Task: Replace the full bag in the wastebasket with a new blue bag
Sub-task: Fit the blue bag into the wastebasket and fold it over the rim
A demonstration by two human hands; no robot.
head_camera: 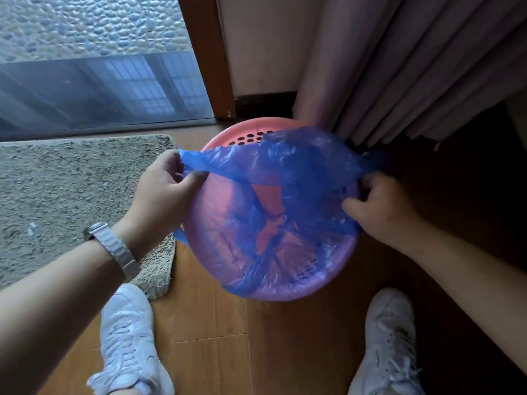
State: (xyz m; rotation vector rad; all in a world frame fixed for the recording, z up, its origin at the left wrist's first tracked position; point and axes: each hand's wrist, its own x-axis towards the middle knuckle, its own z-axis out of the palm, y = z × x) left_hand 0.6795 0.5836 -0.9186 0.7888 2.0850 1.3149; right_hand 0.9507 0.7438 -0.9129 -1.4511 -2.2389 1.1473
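A round pink wastebasket with perforated walls stands on the wooden floor in front of me. A thin blue bag hangs inside it, spread over the near and right rim, with the far left rim bare. My left hand pinches the bag's left edge and holds it stretched above the basket's left side. My right hand grips the bag's edge at the right rim. The old full bag is not in sight.
A shaggy grey mat lies left of the basket. A glass door and its wooden frame stand behind it. Pink curtains hang at the back right, touching the basket. My white shoes flank the floor below.
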